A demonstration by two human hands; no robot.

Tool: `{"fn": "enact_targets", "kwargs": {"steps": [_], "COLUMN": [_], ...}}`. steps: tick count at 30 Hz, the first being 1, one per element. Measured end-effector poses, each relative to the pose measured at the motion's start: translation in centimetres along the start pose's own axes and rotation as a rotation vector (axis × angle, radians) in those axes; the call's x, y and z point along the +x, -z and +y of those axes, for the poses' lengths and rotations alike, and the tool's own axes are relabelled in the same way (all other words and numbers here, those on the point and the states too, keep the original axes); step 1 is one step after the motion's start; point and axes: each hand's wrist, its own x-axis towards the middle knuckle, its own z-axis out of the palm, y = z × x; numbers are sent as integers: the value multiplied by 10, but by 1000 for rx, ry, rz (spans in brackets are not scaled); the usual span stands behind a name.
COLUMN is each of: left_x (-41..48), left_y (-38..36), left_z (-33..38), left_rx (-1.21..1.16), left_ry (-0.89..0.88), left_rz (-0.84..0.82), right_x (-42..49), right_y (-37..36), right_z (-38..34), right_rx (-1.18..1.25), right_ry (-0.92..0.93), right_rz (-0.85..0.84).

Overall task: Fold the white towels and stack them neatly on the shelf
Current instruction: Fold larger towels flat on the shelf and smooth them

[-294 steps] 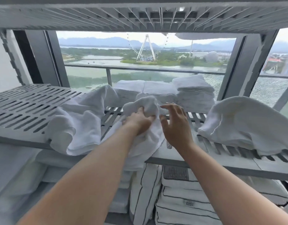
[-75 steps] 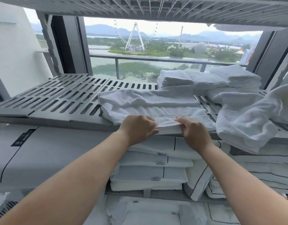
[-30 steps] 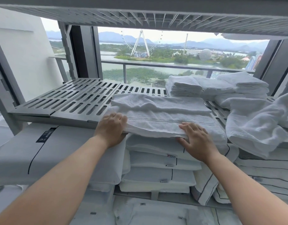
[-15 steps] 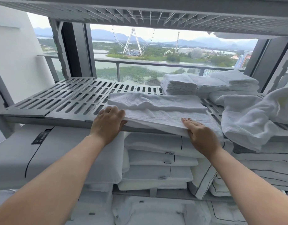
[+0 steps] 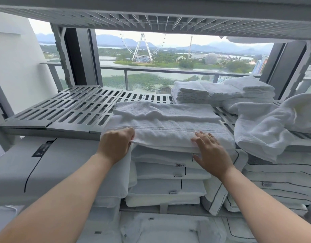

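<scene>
A white towel (image 5: 166,123), folded lengthwise into a long band, lies across the front of the grey slotted shelf (image 5: 72,111). My left hand (image 5: 116,144) grips its near left corner, fingers curled around the hem. My right hand (image 5: 211,151) lies flat, fingers spread, on the towel's near right edge, thumb below it. Behind, at the back right of the shelf, stand folded white towels (image 5: 191,92) in low stacks. Unfolded white towels (image 5: 270,127) lie heaped at the right and hang over the shelf's front edge.
Another slotted shelf (image 5: 151,16) runs close overhead. Below the working shelf, white pillows with dark piping (image 5: 168,179) are stacked, with a large one (image 5: 46,169) at the left. A window with a railing is behind, a white wall at the left.
The loose towel was spread out and folded lengthwise. In the last second my left hand closed on the near left corner and my right hand spread flat on the near right edge.
</scene>
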Motion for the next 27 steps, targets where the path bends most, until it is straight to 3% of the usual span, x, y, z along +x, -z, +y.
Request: {"fn": "enact_targets", "kwargs": {"steps": [4, 27], "left_x": [3, 8], "left_y": [-1, -3], "left_z": [0, 5], "left_rx": [2, 1], "left_ry": [56, 157], "left_rz": [10, 73], "right_x": [8, 20], "right_y": [4, 11], "right_z": [-4, -14], "right_rx": [23, -46], "right_ry": [-77, -174], "right_rz": [108, 189]}}
